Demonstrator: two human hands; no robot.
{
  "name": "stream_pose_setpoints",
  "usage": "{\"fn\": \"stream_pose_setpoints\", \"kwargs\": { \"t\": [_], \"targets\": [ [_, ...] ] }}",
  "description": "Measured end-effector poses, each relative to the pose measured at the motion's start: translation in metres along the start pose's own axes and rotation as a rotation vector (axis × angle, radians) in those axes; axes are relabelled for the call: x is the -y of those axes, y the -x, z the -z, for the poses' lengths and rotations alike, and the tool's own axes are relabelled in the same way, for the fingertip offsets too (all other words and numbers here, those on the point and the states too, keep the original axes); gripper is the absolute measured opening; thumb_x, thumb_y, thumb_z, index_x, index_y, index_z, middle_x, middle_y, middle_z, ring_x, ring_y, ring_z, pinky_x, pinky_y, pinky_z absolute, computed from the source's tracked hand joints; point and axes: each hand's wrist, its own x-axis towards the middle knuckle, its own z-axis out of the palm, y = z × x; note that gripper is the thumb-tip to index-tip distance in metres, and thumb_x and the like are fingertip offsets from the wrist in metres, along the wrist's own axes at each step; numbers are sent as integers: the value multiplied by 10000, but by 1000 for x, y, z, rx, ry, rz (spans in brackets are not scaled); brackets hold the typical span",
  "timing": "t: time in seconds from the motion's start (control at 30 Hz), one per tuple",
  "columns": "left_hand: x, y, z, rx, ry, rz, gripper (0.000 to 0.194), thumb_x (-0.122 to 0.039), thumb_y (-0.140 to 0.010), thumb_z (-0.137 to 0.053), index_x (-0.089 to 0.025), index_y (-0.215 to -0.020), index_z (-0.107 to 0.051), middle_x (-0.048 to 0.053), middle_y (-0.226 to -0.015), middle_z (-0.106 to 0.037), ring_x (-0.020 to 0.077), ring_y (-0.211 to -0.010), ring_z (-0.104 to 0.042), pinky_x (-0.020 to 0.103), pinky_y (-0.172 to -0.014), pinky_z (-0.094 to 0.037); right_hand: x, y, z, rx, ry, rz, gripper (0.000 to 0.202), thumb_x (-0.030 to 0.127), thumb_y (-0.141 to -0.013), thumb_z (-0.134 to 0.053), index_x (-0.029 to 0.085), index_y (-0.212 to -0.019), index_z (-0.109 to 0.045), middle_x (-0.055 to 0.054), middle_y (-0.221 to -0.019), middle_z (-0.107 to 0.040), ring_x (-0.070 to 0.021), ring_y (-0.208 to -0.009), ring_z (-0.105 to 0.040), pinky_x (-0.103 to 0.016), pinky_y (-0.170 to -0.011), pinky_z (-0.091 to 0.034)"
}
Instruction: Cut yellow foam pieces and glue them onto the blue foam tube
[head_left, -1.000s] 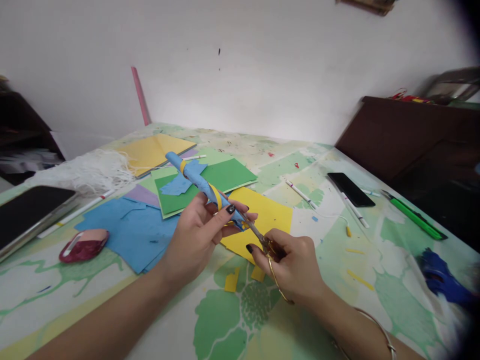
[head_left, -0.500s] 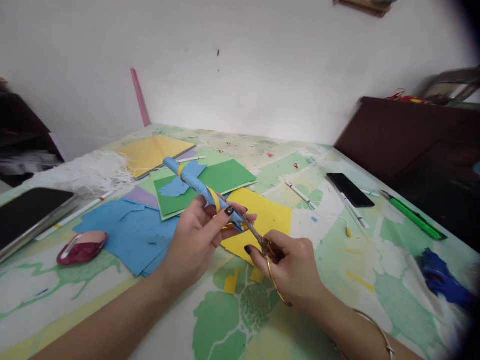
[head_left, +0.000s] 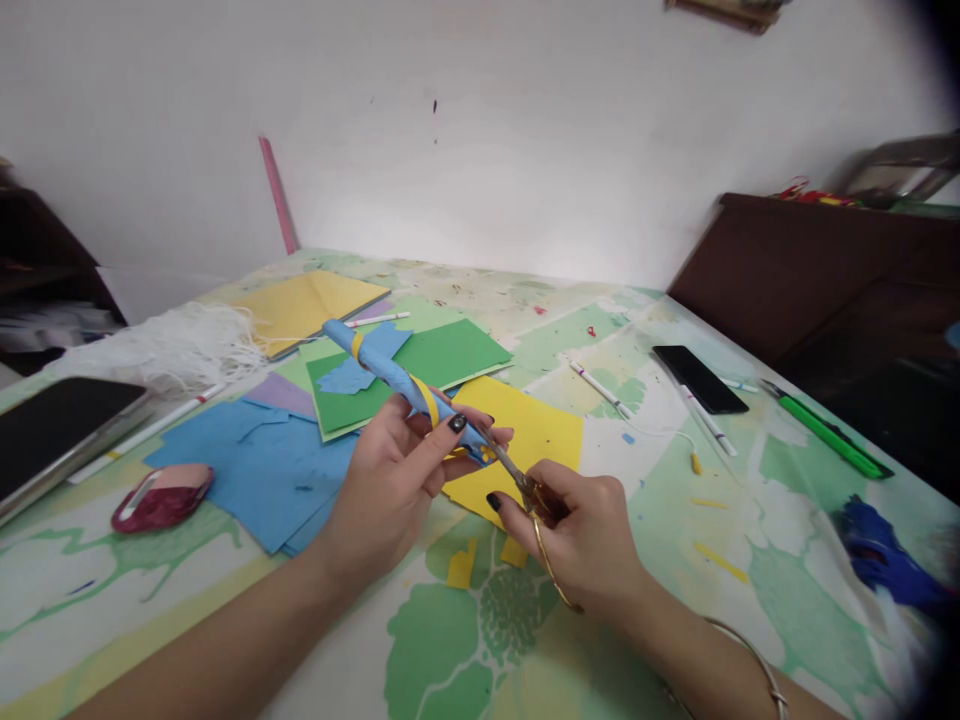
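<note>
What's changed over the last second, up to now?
The far end of the blue paper roll has dipped slightly and swung a little left. Nothing was taken hold of or let go: the left hand still holds the roll, the right hand the scissors at its near end. Blue sheets, right-side phone and green cutter stayed put; the view shifted slightly.

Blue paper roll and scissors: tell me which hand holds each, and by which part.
The left hand holds the blue paper roll near its lower end; the right hand holds the scissors by their gold-coloured handles.
</note>
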Motion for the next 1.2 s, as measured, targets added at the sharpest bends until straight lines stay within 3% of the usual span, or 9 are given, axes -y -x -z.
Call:
{"fn": "stream_pose_setpoints", "kwargs": {
  "t": [0.87,1.2],
  "targets": [
    [-5,-4,6,51,-107,0,135,-180,-856,-565,-201,-934,-456,27,-873,-650,245,-898,-658,360,-755,-556,0,-1,3,9,51,20,378,315,-708,-663,170,-509,-376,79,-416,-315,-42,-401,-249,-180,-398,-219],
    [-7,-5,6,49,-143,-3,143,-191,-848,-580,-199,-935,-468,25,-877,-659,233,-872,-663,339,-734,-554,-2,-1,4,-8,40,24,356,321,-689,-692,158,-504,-434,75,-414,-336,-44,-413,-246,-174,-403,-231]
  ]
}}
